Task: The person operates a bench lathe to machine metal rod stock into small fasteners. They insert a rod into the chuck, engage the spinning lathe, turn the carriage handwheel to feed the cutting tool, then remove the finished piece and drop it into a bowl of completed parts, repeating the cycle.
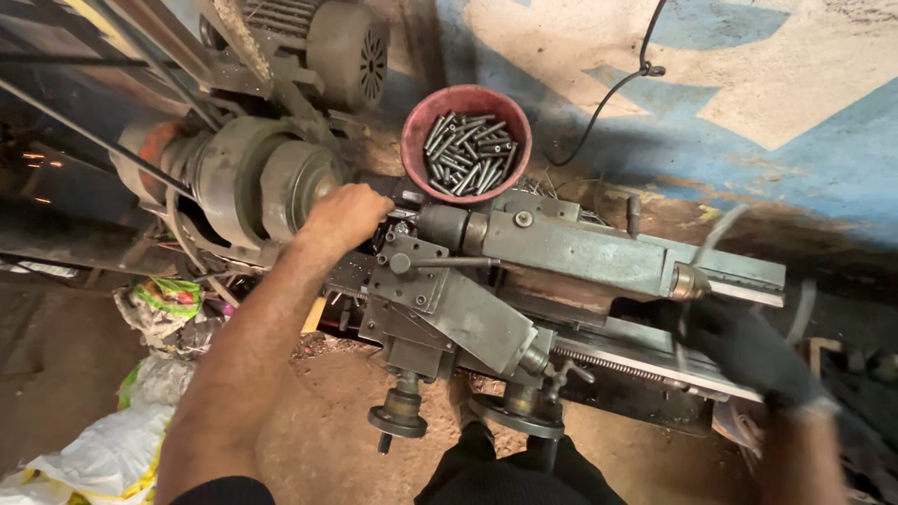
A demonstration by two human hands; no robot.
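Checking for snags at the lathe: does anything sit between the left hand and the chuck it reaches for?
Nothing visible does. The left hand is already at the chuck, beside the tool post. The red bowl of metal pins sits behind, off that path.

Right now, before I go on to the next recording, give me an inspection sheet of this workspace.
Surface: worn grey lathe bed over a dirt floor.
Job's things: chuck at the left end; tailstock on the bed; handwheels at the front.
Clutter: red bowl full of small metal pins on the machine; crumpled plastic bags on the floor at left.
Grippers: left hand bare, resting just right of the chuck; right hand dark, blurred, at the bed's right end; grip unclear for both.
Cables: one black cable hanging down the wall.
Surroundings: blue and cream painted wall; motor above the chuck.
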